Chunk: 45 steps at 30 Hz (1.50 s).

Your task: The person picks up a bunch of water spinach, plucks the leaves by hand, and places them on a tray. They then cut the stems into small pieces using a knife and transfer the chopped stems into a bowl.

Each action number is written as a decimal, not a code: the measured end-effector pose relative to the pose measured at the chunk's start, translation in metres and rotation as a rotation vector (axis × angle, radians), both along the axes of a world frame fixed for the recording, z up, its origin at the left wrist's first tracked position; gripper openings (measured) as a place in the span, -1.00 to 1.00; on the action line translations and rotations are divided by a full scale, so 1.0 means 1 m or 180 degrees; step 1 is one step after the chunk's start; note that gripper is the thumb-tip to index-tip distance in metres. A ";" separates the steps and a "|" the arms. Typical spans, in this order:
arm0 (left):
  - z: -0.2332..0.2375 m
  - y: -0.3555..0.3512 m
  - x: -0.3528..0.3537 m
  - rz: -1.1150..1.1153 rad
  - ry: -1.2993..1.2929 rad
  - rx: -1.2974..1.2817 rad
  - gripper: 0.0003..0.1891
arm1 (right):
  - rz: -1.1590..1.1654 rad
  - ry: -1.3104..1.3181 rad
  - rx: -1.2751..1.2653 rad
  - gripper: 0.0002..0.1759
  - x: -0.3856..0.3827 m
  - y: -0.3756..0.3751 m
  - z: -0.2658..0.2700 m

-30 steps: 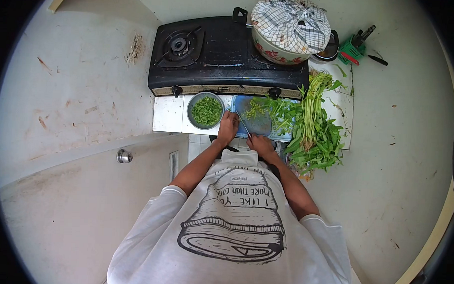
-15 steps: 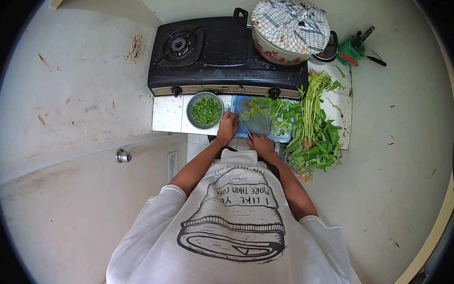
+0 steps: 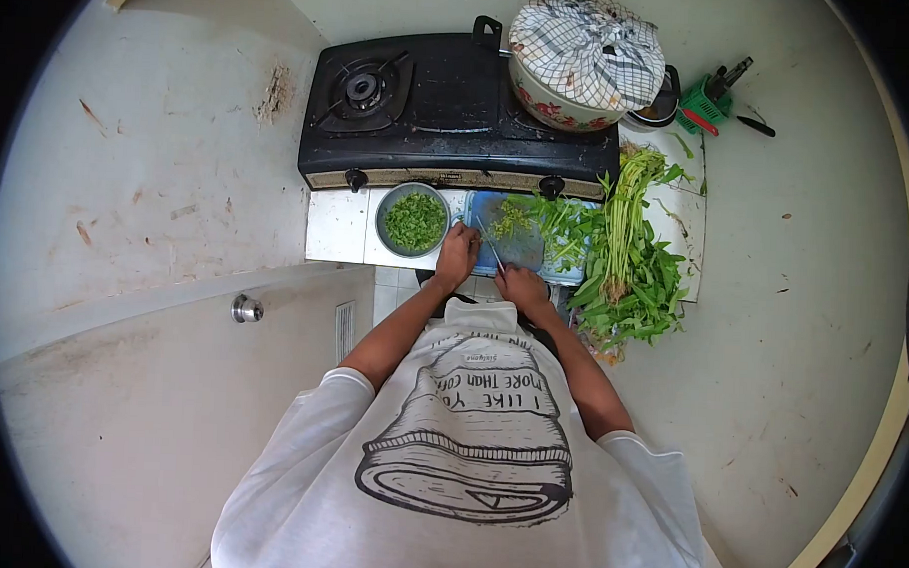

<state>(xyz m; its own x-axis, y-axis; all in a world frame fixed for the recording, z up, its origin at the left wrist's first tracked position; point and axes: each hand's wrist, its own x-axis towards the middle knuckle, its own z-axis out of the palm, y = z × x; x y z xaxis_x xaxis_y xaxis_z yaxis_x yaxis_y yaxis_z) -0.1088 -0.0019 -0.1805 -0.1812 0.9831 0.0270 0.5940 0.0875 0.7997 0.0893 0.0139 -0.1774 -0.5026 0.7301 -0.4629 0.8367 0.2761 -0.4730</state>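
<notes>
My right hand (image 3: 521,284) is closed around the handle of a knife (image 3: 494,249), whose blade points up and left over the blue cutting board (image 3: 523,258). At the board's left edge, my left hand (image 3: 459,252) has its fingers curled together close to the blade; what they hold, if anything, is too small to make out. Chopped green bits (image 3: 512,218) lie on the board beyond the knife, with leafy cut greens (image 3: 567,228) along its right side. Just left of my left hand stands a grey bowl (image 3: 380,233) filled with chopped greens (image 3: 417,221).
A black gas stove (image 3: 451,104) runs behind the board, carrying a large floral pot (image 3: 561,109) covered with a checked cloth (image 3: 588,48). To the right lies a big bunch of long-stemmed greens (image 3: 632,220). A green basket (image 3: 699,97) with utensils stands at the back right.
The whole view has shifted very slightly. Both hands and the knife stay in nearly the same place over the board.
</notes>
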 end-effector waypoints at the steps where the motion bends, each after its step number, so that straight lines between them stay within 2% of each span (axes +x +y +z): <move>1: 0.001 0.000 0.001 0.0025 -0.0004 -0.0046 -0.88 | -0.0013 0.0002 0.0048 -0.49 0.004 -0.002 0.000; 9: 0.004 0.000 0.000 -0.0033 0.0076 -0.0031 -0.88 | 0.0103 -0.0027 -0.0029 -0.48 0.003 -0.005 0.011; 20: 0.005 0.000 0.000 -0.0028 0.0122 0.0019 -0.90 | 0.0210 0.0195 0.0058 -0.48 -0.012 0.001 -0.020; 33: 0.006 0.001 0.002 0.0020 0.0129 -0.0019 -0.93 | 0.0233 0.0039 0.0203 -0.49 -0.003 -0.004 0.001; 40: 0.001 0.000 -0.001 -0.0008 -0.0066 0.0029 -0.91 | -0.0005 0.0137 0.0100 -0.47 -0.007 0.004 -0.003; 45: 0.002 -0.001 -0.003 -0.0055 0.0081 0.0032 -0.87 | -0.0008 0.0141 -0.0141 -0.48 -0.002 0.006 0.009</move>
